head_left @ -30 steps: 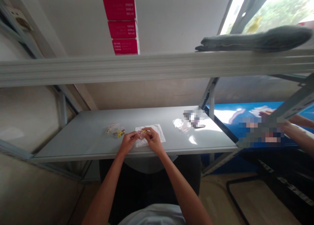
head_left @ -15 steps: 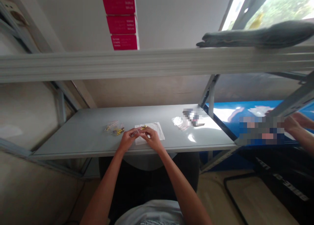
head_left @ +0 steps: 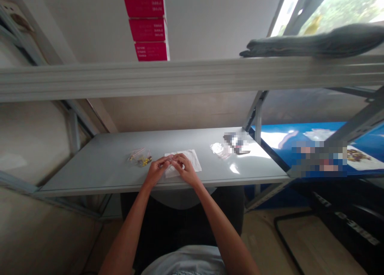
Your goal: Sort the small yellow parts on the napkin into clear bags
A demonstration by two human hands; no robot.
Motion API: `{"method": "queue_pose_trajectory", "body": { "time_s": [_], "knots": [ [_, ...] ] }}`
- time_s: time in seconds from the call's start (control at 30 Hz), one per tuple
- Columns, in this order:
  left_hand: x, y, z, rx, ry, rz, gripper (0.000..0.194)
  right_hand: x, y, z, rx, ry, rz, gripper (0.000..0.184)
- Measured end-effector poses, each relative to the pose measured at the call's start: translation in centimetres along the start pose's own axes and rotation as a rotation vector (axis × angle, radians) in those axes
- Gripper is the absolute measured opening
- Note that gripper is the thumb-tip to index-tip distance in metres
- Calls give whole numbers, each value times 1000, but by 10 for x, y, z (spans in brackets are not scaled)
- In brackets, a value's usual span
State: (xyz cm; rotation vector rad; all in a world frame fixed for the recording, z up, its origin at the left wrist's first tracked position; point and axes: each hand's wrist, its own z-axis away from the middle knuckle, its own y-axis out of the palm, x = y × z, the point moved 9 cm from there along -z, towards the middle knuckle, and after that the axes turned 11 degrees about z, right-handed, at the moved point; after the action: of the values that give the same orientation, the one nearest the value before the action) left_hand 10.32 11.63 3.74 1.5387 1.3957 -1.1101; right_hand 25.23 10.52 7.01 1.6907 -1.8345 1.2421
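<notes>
Over a white sheet (head_left: 193,160) on the grey table, my left hand (head_left: 157,170) and my right hand (head_left: 185,169) meet with fingertips close together. Both are closed on a small clear plastic bag (head_left: 170,158), seen only in part between the fingers. What the bag contains, if anything, cannot be made out. Left of my left hand lie more clear bags (head_left: 138,154) with small yellow and dark pieces (head_left: 145,161) in or beside them.
Further right on the table (head_left: 99,159) are clear plastic wrappers (head_left: 218,149) and a blurred-out object (head_left: 237,142). A shelf beam (head_left: 192,77) crosses above, bearing red boxes (head_left: 150,30) and a dark folded item (head_left: 312,43). A blue table (head_left: 279,137) adjoins at right, with small pieces on white sheeting (head_left: 376,163).
My fingers have shifted slightly around the bag, and the yellow pieces seen behind them on the sheet are now hidden. Another person's hands at far right have left the view.
</notes>
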Motion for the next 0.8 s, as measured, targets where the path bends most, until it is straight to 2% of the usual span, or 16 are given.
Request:
{"method": "queue_pose_trajectory", "body": {
  "time_s": [0.1,0.23,0.37,0.43,0.57,0.67,0.8],
  "knots": [
    [2,-3,-1,-33,-17,-51,55,2,-3,-1,-33,-1,3,46],
    [3,-5,-1,-69,-34,-139,50,2,-5,1,-79,28,0,48],
    [-5,-10,0,-125,29,-195,48,-16,-39,12,-399,199,190,47],
    [-10,-10,0,-124,84,-232,48,-26,-51,15,-453,270,348,40],
    [-14,-11,0,-129,139,-306,48,-46,-45,6,-246,279,573,15],
    [-12,-14,0,-168,121,-357,51,-53,-35,3,-130,264,684,16],
    [-7,-17,2,-208,92,-395,47,-56,-27,3,-70,257,773,17]
  ]
}}
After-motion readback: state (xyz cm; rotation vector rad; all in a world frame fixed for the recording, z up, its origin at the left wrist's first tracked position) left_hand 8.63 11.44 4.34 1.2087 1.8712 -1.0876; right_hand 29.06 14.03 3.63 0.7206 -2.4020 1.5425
